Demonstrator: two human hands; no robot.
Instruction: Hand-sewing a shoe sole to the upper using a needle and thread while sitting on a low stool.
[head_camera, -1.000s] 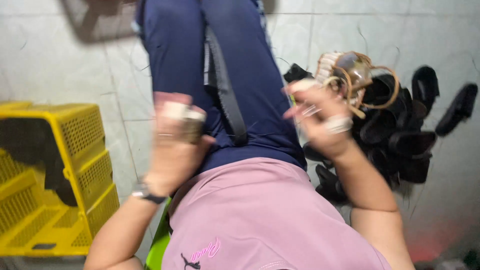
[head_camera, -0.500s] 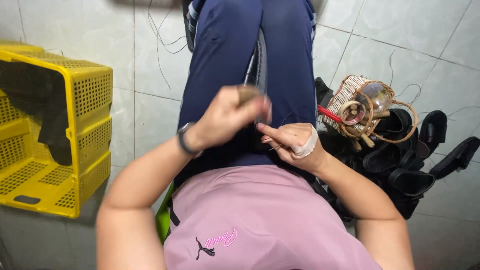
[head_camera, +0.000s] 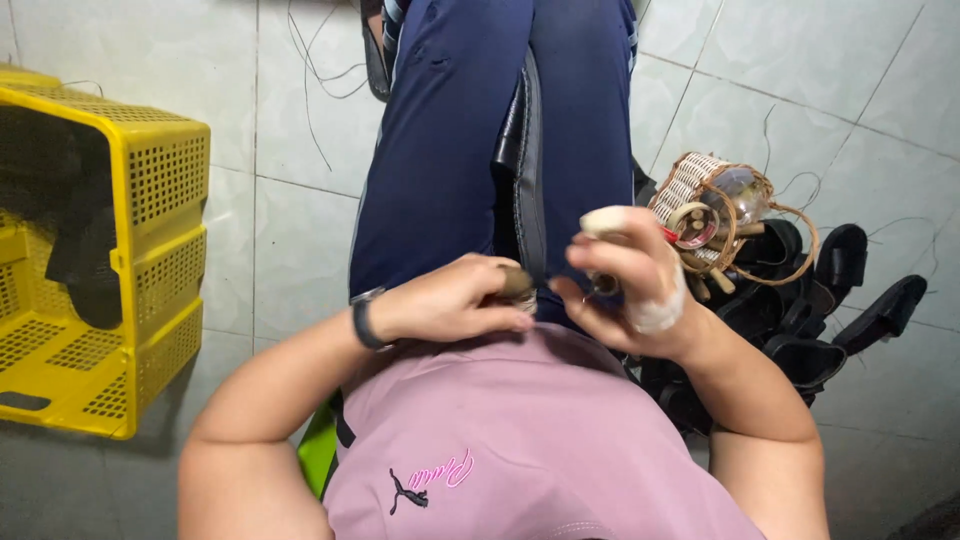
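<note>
I look down at my lap, with navy trousers and a pink shirt. My left hand (head_camera: 450, 300) rests on my thigh, fingers curled round a small brownish object (head_camera: 517, 283); a dark watch sits on that wrist. My right hand (head_camera: 625, 285), with white tape wrapped on the fingers, pinches a small dark item (head_camera: 603, 287) just right of the left hand. A black strap-like piece (head_camera: 525, 150) runs down between my legs. What the two small items are is too small to tell.
A yellow perforated plastic crate (head_camera: 150, 250) lies on the tiled floor at left, dark material inside. At right stands a small woven basket (head_camera: 700, 200) with spools, above a heap of black shoe parts (head_camera: 840, 300). Loose threads lie on the floor tiles.
Both hands have dropped from in front of me to my lap and come close together. The view has tilted down and the right hand is lower, beside the left.
</note>
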